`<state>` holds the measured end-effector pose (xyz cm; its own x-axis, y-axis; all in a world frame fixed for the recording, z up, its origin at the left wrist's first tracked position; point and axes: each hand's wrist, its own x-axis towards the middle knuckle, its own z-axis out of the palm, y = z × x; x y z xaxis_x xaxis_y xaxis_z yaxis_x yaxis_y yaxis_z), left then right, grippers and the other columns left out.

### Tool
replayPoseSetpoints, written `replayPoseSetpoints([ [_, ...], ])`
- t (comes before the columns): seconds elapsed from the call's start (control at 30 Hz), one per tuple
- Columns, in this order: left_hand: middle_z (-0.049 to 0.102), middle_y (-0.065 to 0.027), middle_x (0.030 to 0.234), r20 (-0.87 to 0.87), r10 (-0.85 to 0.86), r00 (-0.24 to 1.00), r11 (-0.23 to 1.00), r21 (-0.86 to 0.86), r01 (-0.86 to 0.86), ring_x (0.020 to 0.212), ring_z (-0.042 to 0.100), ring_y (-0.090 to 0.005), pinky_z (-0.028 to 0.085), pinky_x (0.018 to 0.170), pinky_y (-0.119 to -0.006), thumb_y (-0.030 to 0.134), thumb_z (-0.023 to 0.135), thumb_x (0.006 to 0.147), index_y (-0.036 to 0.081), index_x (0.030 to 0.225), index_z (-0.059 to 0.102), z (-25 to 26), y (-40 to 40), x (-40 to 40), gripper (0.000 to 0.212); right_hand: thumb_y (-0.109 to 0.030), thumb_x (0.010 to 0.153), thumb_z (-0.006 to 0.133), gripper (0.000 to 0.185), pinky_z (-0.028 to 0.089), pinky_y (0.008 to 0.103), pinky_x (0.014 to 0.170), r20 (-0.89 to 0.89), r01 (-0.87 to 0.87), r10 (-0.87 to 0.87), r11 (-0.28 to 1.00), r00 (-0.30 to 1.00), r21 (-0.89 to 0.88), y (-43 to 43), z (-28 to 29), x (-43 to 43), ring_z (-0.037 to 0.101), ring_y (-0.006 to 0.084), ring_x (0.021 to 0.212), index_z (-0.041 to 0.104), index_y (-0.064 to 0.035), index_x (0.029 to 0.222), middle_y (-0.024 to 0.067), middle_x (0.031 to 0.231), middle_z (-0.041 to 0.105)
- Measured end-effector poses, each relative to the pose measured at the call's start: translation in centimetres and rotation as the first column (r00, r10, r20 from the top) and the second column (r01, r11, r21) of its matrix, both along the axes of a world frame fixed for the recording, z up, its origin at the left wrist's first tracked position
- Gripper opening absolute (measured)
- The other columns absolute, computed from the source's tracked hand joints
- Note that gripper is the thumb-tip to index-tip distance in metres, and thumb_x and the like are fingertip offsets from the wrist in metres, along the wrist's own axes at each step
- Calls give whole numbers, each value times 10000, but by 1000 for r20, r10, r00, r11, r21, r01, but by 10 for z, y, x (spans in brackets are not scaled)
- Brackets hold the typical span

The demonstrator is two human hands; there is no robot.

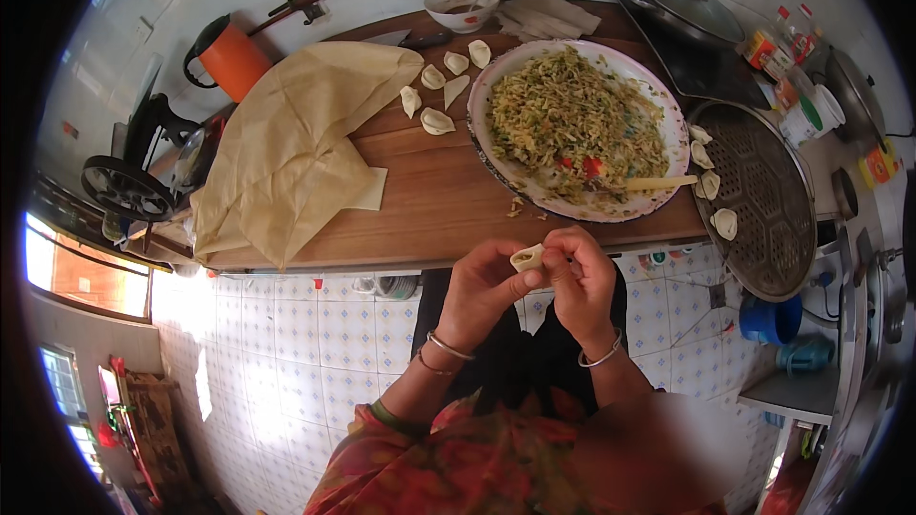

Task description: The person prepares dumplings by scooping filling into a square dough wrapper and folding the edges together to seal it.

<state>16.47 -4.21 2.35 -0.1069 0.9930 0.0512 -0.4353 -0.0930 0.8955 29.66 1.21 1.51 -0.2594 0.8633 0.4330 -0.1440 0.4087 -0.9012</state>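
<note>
A partly folded dumpling is pinched between the fingers of my left hand and my right hand, just off the table's front edge; some filling shows inside it. Beyond my hands stands a round enamel basin of chopped vegetable filling, with the pale handle of a spoon or spatula lying over its rim. Several folded dumplings and a loose piece of wrapper lie left of the basin. More dumplings rest along the left rim of a perforated metal tray.
A tan cloth partly covers pale dough sheets on the wooden table. Behind are a knife, a bowl with a spoon and folded cloth. An orange jug stands back left, a lidded pan back right.
</note>
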Motion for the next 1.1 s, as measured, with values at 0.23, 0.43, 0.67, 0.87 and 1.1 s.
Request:
replayPoseSetpoints([
  [0.23, 644, -49, 995, -5, 56, 998, 998, -23, -56, 901, 603, -114, 490, 823, -261, 71, 675, 839, 24, 1045, 576, 0, 1, -1, 234, -140, 891, 611, 158, 469, 262, 719, -114, 44, -47, 999, 992, -27, -3, 15, -6, 589, 150, 797, 605, 13, 927, 81, 907, 612],
  [0.43, 640, -45, 981, 26, -33, 999, 999, 3, 33, 897, 601, -112, 491, 825, -269, 49, 677, 833, 26, 1054, 577, 0, 0, -1, 244, -120, 886, 619, 152, 466, 248, 727, 39, -126, 127, 992, 991, -33, 8, 12, 10, 582, 140, 830, 602, 22, 938, 89, 956, 602],
  [0.67, 639, -49, 980, 53, -44, 998, 999, 5, 44, 910, 608, -122, 499, 816, -267, 42, 713, 801, 14, 1050, 567, 2, 0, 2, 290, -65, 887, 601, 98, 458, 238, 715, -108, -59, 46, 990, 993, -125, -2, 5, 4, 565, 127, 805, 585, 29, 912, 82, 938, 594],
  [0.87, 657, -49, 958, -52, 42, 998, 999, 7, -42, 878, 623, -116, 509, 791, -262, 77, 739, 782, 15, 1058, 573, 2, 1, -4, 328, -138, 887, 617, 208, 434, 295, 860, -216, -140, 108, 980, 970, -140, 2, 26, 4, 522, 164, 1013, 602, 17, 1024, 106, 1076, 559],
  [1.1, 665, -52, 922, -305, 24, 952, 997, -60, -44, 828, 639, -114, 514, 736, -254, 141, 775, 749, 13, 1038, 613, 5, -4, -10, 355, -143, 818, 669, 195, 429, 344, 887, 262, -231, 164, 941, 951, 246, 19, 42, 20, 515, 254, 1057, 646, -30, 976, 108, 1093, 556],
])
